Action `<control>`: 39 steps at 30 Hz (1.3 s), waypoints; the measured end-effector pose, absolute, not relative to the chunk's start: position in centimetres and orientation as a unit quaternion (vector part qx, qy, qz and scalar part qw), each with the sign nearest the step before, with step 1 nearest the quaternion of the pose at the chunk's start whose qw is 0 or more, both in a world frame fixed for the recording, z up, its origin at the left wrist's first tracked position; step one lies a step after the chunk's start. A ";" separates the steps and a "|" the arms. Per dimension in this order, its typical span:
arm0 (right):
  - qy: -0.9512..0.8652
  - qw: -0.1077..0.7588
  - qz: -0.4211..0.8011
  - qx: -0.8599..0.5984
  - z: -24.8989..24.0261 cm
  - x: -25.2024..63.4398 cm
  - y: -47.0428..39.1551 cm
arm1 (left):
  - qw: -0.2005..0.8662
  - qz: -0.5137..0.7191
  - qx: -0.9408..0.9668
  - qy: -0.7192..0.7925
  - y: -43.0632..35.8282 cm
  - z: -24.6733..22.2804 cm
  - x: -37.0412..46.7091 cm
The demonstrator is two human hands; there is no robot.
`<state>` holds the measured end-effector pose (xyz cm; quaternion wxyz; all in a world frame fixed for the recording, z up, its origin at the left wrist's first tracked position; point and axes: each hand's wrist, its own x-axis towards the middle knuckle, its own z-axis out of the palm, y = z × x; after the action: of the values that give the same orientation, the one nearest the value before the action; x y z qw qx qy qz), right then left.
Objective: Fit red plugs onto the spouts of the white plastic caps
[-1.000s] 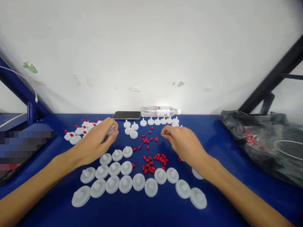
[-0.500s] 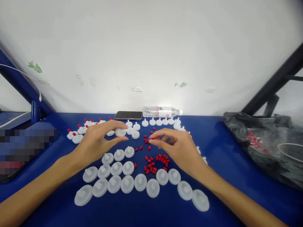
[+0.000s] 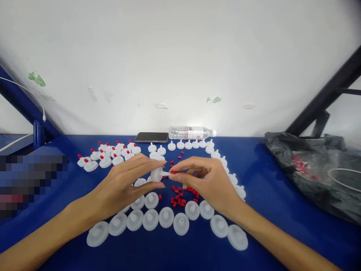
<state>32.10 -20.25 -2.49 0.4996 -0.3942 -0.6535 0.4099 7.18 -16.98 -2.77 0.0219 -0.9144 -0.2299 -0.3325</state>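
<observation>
My left hand [image 3: 132, 178] pinches a white plastic nozzle cap [image 3: 156, 174] by its round rim, its thin spout pointing right. Between the thumb and forefinger of my right hand [image 3: 199, 173] is a small red cap [image 3: 173, 172], which meets the tip of that spout. How far the red cap sits over the tip cannot be made out. Loose red caps [image 3: 180, 202] lie scattered on the blue table just beneath. Rows of bare white nozzle caps [image 3: 150, 219] curve along the near side, partly covered by my left hand.
At the back left stand several white nozzle caps with red tips [image 3: 105, 161]. More bare ones [image 3: 188, 144] line the back and right. A phone [image 3: 151, 137] and a plastic bottle [image 3: 191, 132] lie by the wall. A black plastic bag [image 3: 284, 158] rests at right on the blue table [image 3: 262, 180].
My left hand has moved right and down, carrying the white nozzle cap, whose spout now shows. My right hand has shifted slightly left, and the red cap now meets the spout.
</observation>
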 end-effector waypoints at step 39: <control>-0.888 0.333 -0.012 -0.317 -4.1 33.1 -20.2 | 0.059 -0.300 -0.931 -0.200 -17.7 -3.4 7.3</control>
<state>33.06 -20.19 -4.12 0.3330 -0.3167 -0.8881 -0.0118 7.35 -17.68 -3.39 0.0590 -0.9307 -0.2001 -0.3004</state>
